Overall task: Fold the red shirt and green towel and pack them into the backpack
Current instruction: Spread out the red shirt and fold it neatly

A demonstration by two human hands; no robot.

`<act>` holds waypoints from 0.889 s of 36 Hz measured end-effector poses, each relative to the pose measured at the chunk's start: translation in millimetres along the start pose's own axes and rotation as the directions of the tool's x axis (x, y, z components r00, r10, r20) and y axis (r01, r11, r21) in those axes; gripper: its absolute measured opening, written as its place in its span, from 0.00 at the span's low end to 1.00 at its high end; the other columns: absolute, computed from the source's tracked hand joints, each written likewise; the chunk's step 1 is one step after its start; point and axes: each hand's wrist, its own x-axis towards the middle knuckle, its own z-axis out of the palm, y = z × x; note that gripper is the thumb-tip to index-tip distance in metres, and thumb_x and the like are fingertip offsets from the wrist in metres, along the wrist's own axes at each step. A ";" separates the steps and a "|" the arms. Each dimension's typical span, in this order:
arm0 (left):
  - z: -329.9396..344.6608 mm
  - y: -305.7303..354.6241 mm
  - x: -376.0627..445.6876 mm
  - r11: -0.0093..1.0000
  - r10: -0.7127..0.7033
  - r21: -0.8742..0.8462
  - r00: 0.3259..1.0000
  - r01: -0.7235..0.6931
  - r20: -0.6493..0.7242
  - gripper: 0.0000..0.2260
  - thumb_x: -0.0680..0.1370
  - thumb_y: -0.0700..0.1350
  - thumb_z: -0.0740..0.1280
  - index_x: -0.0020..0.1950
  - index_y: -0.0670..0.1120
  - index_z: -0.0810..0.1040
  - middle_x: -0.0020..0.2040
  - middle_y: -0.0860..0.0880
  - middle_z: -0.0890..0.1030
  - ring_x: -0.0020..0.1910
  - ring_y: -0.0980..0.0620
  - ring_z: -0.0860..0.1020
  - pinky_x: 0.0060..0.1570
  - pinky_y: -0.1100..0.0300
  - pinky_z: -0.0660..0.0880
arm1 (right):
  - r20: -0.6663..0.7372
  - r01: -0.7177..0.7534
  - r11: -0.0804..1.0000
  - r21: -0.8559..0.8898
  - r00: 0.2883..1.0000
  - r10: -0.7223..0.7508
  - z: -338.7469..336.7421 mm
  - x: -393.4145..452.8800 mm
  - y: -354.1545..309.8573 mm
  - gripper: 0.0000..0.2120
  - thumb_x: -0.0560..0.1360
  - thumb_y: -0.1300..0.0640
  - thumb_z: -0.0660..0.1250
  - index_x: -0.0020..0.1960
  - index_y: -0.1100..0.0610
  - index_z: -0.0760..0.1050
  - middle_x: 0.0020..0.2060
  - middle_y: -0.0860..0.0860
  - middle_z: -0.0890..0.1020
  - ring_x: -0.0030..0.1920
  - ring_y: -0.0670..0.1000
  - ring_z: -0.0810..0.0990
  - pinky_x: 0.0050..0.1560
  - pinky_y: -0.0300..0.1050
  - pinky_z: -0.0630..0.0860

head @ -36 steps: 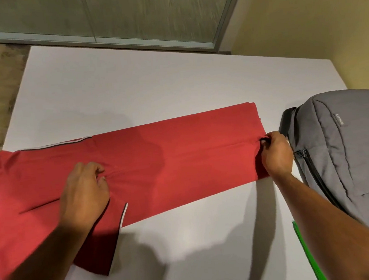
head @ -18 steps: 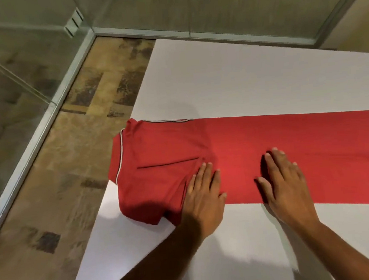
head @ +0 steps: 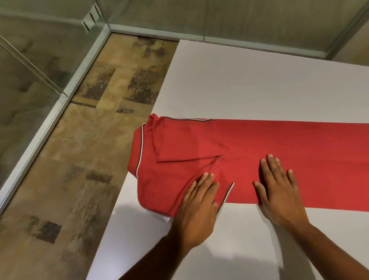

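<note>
Red shirt (head: 290,144) unchanged; left hand (head: 198,207) and right hand (head: 279,189) (flat) stay pressing.

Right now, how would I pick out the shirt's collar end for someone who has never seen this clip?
Start at the white table and follow the long red shirt to the table's left edge. There, left of the left hand, the collar end overhangs, marked by a curved white-and-dark trim line.

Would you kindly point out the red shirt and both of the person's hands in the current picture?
red shirt (head: 290,144): head view, on the flat folded body.
left hand (head: 198,209): head view, back of the hand.
right hand (head: 280,194): head view, back of the hand.
</note>
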 end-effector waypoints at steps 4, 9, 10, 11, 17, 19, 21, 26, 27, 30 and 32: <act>-12.2 -23.1 -26.3 0.999 -0.017 -0.037 0.977 0.010 -0.214 0.21 0.77 0.35 0.63 0.71 0.42 0.77 0.75 0.46 0.72 0.78 0.48 0.66 0.72 0.45 0.68 | -0.061 0.000 0.995 0.096 0.998 0.006 -7.5 2.7 -24.3 0.27 0.85 0.48 0.60 0.80 0.57 0.64 0.82 0.54 0.60 0.82 0.54 0.57 0.81 0.56 0.53; -23.2 -33.6 -36.5 0.991 -0.070 0.081 0.944 0.102 -0.324 0.25 0.71 0.32 0.68 0.68 0.44 0.79 0.73 0.46 0.75 0.75 0.45 0.70 0.67 0.46 0.71 | -0.102 0.179 0.974 0.135 0.981 -0.166 -9.9 16.3 -51.8 0.28 0.80 0.59 0.69 0.78 0.57 0.67 0.79 0.54 0.66 0.79 0.56 0.64 0.78 0.59 0.60; -25.0 -35.2 -35.5 0.984 -0.106 0.103 0.937 0.148 -0.333 0.25 0.71 0.33 0.69 0.68 0.45 0.79 0.73 0.46 0.75 0.75 0.45 0.70 0.68 0.46 0.70 | -0.107 0.200 0.969 0.144 0.977 -0.186 -9.6 20.5 -56.8 0.28 0.79 0.61 0.69 0.78 0.57 0.67 0.79 0.54 0.68 0.78 0.57 0.66 0.78 0.60 0.61; -26.6 -36.7 -33.6 0.975 -0.146 0.110 0.929 0.193 -0.339 0.25 0.71 0.35 0.69 0.69 0.46 0.78 0.74 0.46 0.74 0.75 0.45 0.70 0.69 0.45 0.69 | -0.114 0.216 0.964 0.154 0.973 -0.199 -9.4 24.8 -60.6 0.28 0.79 0.63 0.69 0.77 0.57 0.68 0.78 0.55 0.69 0.76 0.57 0.68 0.77 0.62 0.63; -39.1 -56.9 -21.1 0.930 -0.309 0.106 0.906 0.352 -0.290 0.24 0.77 0.49 0.63 0.72 0.45 0.75 0.70 0.45 0.77 0.73 0.44 0.71 0.71 0.42 0.68 | -0.163 0.311 0.939 0.147 0.944 -0.287 -11.0 51.0 -78.1 0.26 0.78 0.66 0.67 0.75 0.57 0.72 0.66 0.55 0.79 0.64 0.60 0.77 0.65 0.62 0.73; -39.8 -64.5 -19.8 0.933 -0.296 0.125 0.918 0.337 -0.264 0.20 0.78 0.50 0.61 0.68 0.44 0.77 0.64 0.45 0.80 0.68 0.44 0.75 0.68 0.42 0.71 | -0.176 0.337 0.934 0.121 0.933 -0.314 -11.0 56.8 -81.6 0.24 0.76 0.67 0.69 0.72 0.56 0.75 0.58 0.54 0.81 0.56 0.61 0.78 0.58 0.59 0.74; -38.6 -72.2 -20.4 0.947 -0.253 0.134 0.935 0.292 -0.250 0.16 0.80 0.48 0.61 0.62 0.44 0.80 0.58 0.46 0.82 0.61 0.43 0.79 0.63 0.44 0.75 | -0.189 0.348 0.931 0.107 0.927 -0.325 -11.1 61.0 -83.8 0.23 0.74 0.68 0.71 0.67 0.57 0.79 0.52 0.54 0.80 0.51 0.61 0.77 0.53 0.57 0.75; -45.4 -79.5 -15.4 0.973 -0.177 0.086 0.930 0.215 -0.321 0.09 0.82 0.44 0.62 0.54 0.45 0.82 0.47 0.48 0.81 0.47 0.46 0.79 0.50 0.50 0.77 | -0.181 0.325 0.938 0.121 0.936 -0.301 -13.9 65.9 -84.1 0.14 0.71 0.68 0.69 0.54 0.56 0.81 0.45 0.51 0.75 0.45 0.58 0.73 0.48 0.56 0.73; -49.0 -79.1 -12.1 0.975 -0.181 0.064 0.922 0.215 -0.342 0.10 0.82 0.44 0.61 0.54 0.45 0.82 0.47 0.48 0.81 0.46 0.46 0.79 0.49 0.51 0.77 | -0.185 0.311 0.940 0.142 0.941 -0.284 -15.2 66.6 -83.0 0.13 0.71 0.67 0.67 0.53 0.56 0.80 0.45 0.51 0.75 0.46 0.58 0.73 0.48 0.56 0.73; -60.6 -80.9 -0.3 0.971 -0.228 -0.020 0.903 0.237 -0.363 0.11 0.83 0.47 0.61 0.55 0.45 0.82 0.49 0.49 0.82 0.47 0.48 0.79 0.48 0.54 0.75 | -0.210 0.281 0.940 0.194 0.948 -0.240 -21.9 70.2 -82.1 0.12 0.72 0.65 0.62 0.52 0.57 0.79 0.45 0.52 0.76 0.45 0.58 0.73 0.47 0.58 0.74; -67.1 -84.9 9.1 0.959 -0.283 -0.080 0.898 0.272 -0.336 0.09 0.83 0.47 0.63 0.56 0.47 0.82 0.50 0.50 0.82 0.48 0.49 0.80 0.48 0.55 0.75 | -0.226 0.252 0.944 0.213 0.953 -0.203 -24.5 74.2 -83.5 0.12 0.73 0.67 0.63 0.53 0.58 0.79 0.45 0.52 0.78 0.46 0.59 0.74 0.47 0.58 0.74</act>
